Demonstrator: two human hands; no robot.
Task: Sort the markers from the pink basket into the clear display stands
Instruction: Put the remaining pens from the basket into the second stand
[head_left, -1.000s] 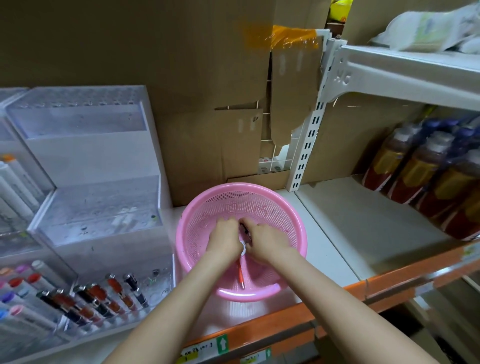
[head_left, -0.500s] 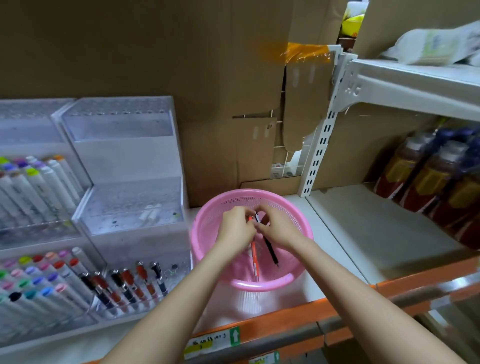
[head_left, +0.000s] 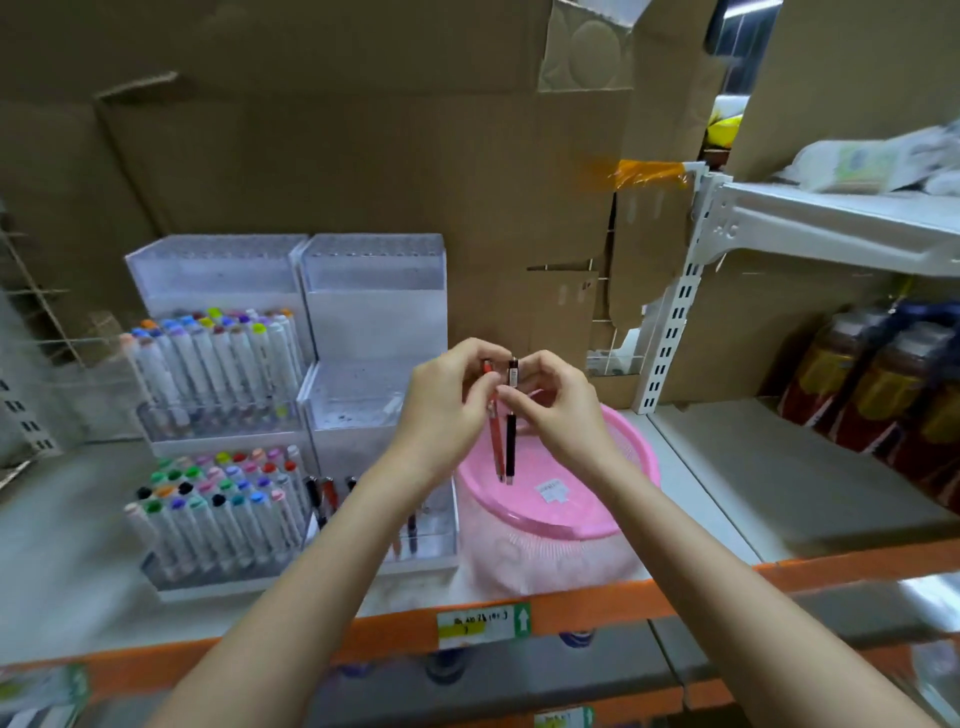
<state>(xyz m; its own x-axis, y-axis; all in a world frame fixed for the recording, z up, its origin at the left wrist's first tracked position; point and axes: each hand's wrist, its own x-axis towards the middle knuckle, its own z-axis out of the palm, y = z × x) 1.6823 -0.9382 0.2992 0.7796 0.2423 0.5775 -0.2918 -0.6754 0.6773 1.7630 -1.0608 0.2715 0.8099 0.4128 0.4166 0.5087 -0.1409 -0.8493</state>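
Centre frame: our left hand (head_left: 447, 405) pinches red marker (head_left: 494, 431), right hand (head_left: 558, 410) pinches black marker (head_left: 511, 436), both hanging vertical above pink basket (head_left: 613, 514), likely separating colours before slotting into clear display stands (head_left: 374, 312), left.

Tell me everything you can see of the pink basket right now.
The pink basket is round, plastic-looking, with a smooth rim and a fine-mesh wall. It sits upright on the shelf, right of the clear stands. A white label lies inside; I see no markers left in it. Both hands hold two markers above it, not touching it.
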